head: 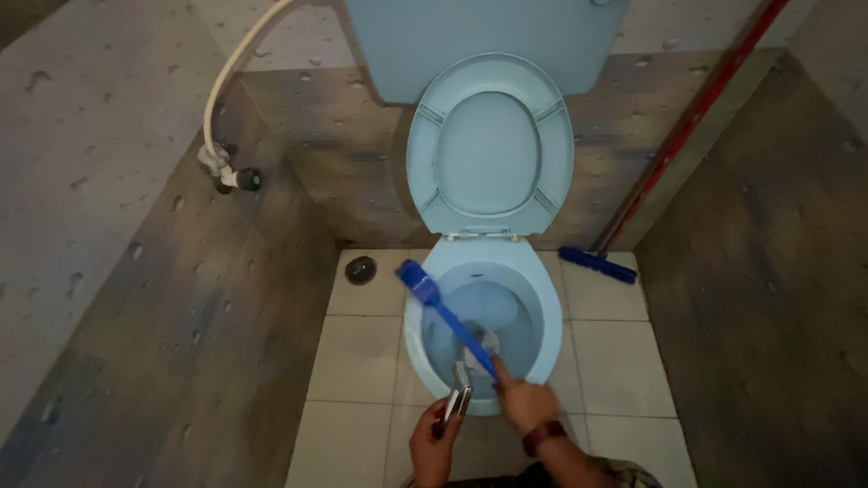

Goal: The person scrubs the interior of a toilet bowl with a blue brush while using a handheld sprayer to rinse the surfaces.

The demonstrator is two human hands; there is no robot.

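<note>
A light blue toilet bowl [542, 298] stands open, its seat and lid [489, 145] raised against the cistern [488, 36]. My right hand [523, 400], with a dark red band at the wrist, grips the lower end of a blue toilet brush [443, 312]. The brush slants up and left across the bowl, and its head lies over the left rim. My left hand [433, 445] holds a chrome hand sprayer [460, 396] at the bowl's front edge, nozzle pointing into the bowl.
A white hose runs down the left wall to a valve [226, 173]. A round floor drain [360, 269] sits left of the bowl. A red-handled floor wiper with a blue head [597, 265] leans in the right corner. Tiled walls close in on both sides.
</note>
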